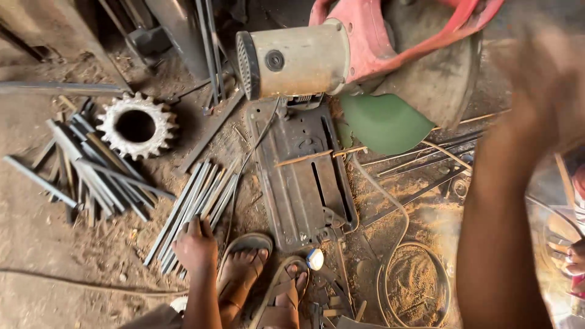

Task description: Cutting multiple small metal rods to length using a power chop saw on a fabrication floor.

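The person's left hand (pixel 195 245) rests at about 7 o'clock in the view, laid on the near ends of a bundle of thin grey metal bars (pixel 196 204) that lies on the dirt floor (pixel 42 244). The bundle runs from the hand up toward 1 o'clock, its far ends near the left edge of the saw base. The fingers are curled down over the bar ends and touching them, but whether they are clamped round a bar or only pressing on top cannot be told.

The right arm (pixel 506 213) rises along the 3 o'clock side, blurred, with the right hand (pixel 545 73) up near 2 o'clock, close to the red guard (pixel 378 42) of a chop saw. Its fingers are smeared by motion, so their state cannot be told.

The saw's beige motor housing (pixel 298 60) sits at 12 o'clock, above a flat, dusty steel base (pixel 301 176) at the centre. A short rusty rod (pixel 303 158) lies across that base. A green curved piece (pixel 384 122) hangs just beside the guard.

At 9 o'clock a second pile of grey bars (pixel 91 170) lies well apart from the first, with a worn gear wheel (pixel 136 125) just beyond it. Two sandalled feet (pixel 262 286) stand at 6 o'clock, right of the left hand, and a coiled hose (pixel 414 280) lies at 5 o'clock.
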